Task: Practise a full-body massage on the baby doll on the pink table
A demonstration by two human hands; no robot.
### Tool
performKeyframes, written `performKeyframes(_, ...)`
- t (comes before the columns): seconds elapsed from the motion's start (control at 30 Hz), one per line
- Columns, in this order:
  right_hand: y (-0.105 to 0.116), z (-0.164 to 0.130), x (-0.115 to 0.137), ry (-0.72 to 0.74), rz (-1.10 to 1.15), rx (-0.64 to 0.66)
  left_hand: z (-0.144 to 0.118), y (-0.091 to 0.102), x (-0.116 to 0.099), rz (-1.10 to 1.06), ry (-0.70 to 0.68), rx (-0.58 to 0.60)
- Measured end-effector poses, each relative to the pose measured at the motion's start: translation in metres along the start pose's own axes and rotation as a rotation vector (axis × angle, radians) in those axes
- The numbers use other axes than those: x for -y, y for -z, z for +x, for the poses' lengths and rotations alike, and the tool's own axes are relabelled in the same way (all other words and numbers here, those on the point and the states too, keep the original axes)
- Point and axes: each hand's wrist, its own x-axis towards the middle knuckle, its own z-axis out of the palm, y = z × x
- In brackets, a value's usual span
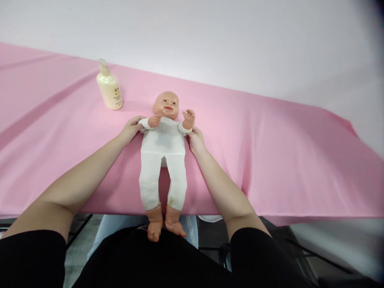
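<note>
View: head camera, looking forward and down along both bare forearms toward a table draped in pink.

Baby doll (163,144): lies face up on the pink tablecloth (270,152), head toward the far wall, body roughly in line with the person's midline. The soft torso and legs are white; head, hands and feet are skin-toned plastic. Both doll arms are bent upward at the elbows, with small hands raised near the chin. The legs run past the near edge of the table, and the bare feet hang below it, just above the person's dark clothing.

Left hand (131,129): rests palm down on the cloth, against the doll's shoulder and upper arm on that side. The fingers lie close together and curl lightly against the white sleeve; whether they actually grip the sleeve cannot be told.

Right hand (196,140): lies at the opposite side of the torso, touching the doll just under its raised arm. The fingers are held together, their tips tucked against the doll's side; a firm grip cannot be confirmed.

Lotion pump bottle (109,86): cream-coloured, upright on the cloth, beyond the left hand and to the left of the doll's head, apart from both.

Background: plain pale wall (240,40) behind the table.

Foreground: black short sleeves on both upper arms.
</note>
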Motion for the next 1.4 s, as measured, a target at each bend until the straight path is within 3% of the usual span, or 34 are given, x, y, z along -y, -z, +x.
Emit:
performKeyframes(0.17, -0.004, -0.004, 0.003, 0.050, 0.053, -0.042, 0.001, -0.002, 0.001, -0.024, -0.010, -0.031)
performKeyframes(0.47, 0.001, 0.001, -0.005, 0.001, 0.078, -0.132, 0.005, 0.001, 0.005, 0.007, 0.067, -0.104)
performKeyframes(1.4, -0.001, -0.002, -0.001, 0.011, 0.091, -0.016, 0.005, 0.003, 0.006, -0.011, 0.047, -0.072)
